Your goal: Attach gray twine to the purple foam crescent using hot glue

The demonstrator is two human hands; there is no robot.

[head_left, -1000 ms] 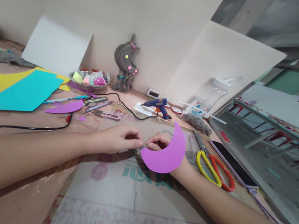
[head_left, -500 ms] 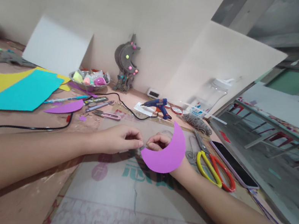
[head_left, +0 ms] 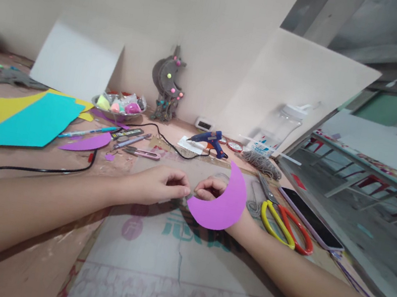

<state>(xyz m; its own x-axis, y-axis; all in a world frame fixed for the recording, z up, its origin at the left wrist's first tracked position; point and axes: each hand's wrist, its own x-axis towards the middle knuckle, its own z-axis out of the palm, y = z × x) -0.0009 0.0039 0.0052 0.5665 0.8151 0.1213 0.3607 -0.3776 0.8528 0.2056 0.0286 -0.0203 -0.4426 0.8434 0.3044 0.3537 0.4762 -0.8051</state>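
Observation:
A purple paper crescent [head_left: 221, 209] stands in front of my right wrist, its left tip at my left fingertips. My left hand [head_left: 171, 184] is closed, thumb and forefinger pinching that tip, where a small grey bit of yarn shows. Close beside it, partly behind the crescent, my right hand [head_left: 211, 188] is curled in a pinch. It appears to hold the thin grey yarn, though the strand between the fingers is hardly visible. Loose grey yarn [head_left: 254, 205] lies by the right wrist, near a yarn bundle [head_left: 262, 165].
Scissors [head_left: 279, 224] and a phone [head_left: 309, 218] lie at right. Behind the hands are a glue gun [head_left: 212, 141], a bottle [head_left: 281, 127] and a decorated grey moon [head_left: 168, 77]. Coloured sheets [head_left: 30, 121], pens, a cutter [head_left: 142, 153] and a bowl [head_left: 117, 112] are at left.

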